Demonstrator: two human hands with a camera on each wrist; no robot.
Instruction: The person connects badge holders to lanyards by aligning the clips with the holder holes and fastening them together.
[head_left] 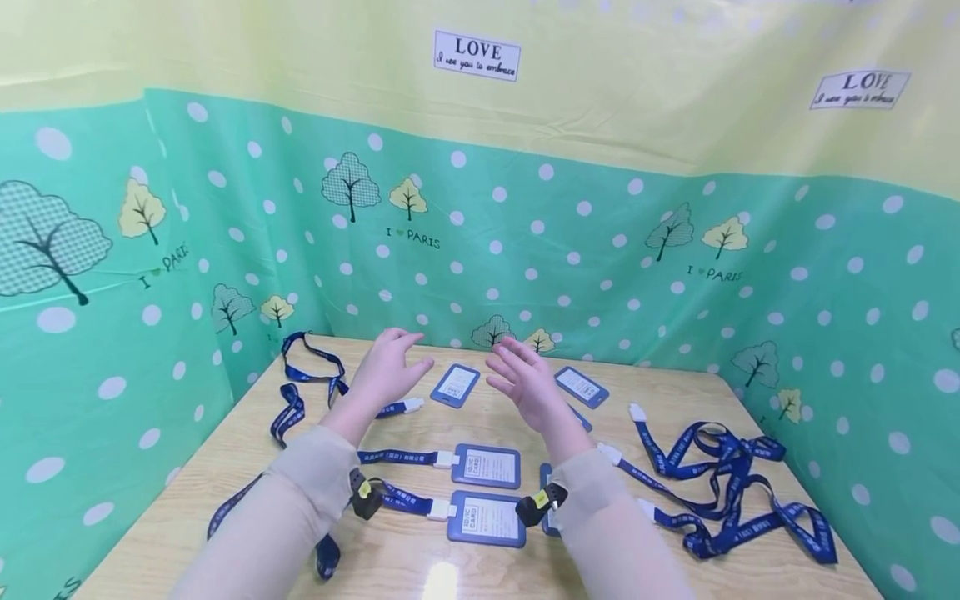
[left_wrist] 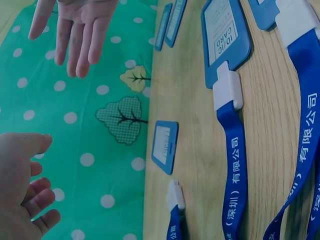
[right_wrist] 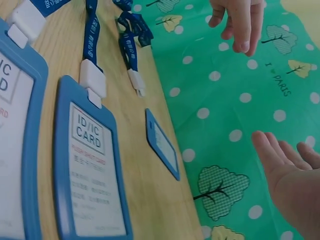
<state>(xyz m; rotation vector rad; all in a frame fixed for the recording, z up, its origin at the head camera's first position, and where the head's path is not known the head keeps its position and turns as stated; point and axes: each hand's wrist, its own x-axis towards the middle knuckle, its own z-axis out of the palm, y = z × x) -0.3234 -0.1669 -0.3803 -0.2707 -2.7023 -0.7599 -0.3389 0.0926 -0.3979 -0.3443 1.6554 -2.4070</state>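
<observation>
Both hands are raised over the far part of the table and hold nothing. In the head view the left hand is nearest a loose blue card holder, its fingers loosely bent. The right hand, fingers extended, hovers between that holder and another loose card holder; a further holder is partly hidden behind the right wrist. Between the forearms, a card holder and a nearer card holder lie joined by white clips to dark blue lanyards. The left wrist view shows the right palm facing the left hand.
Several blue lanyards lie heaped at the right, white clips pointing inward. Another lanyard curls along the left side. The wooden table meets a green and yellow patterned cloth at its back and sides.
</observation>
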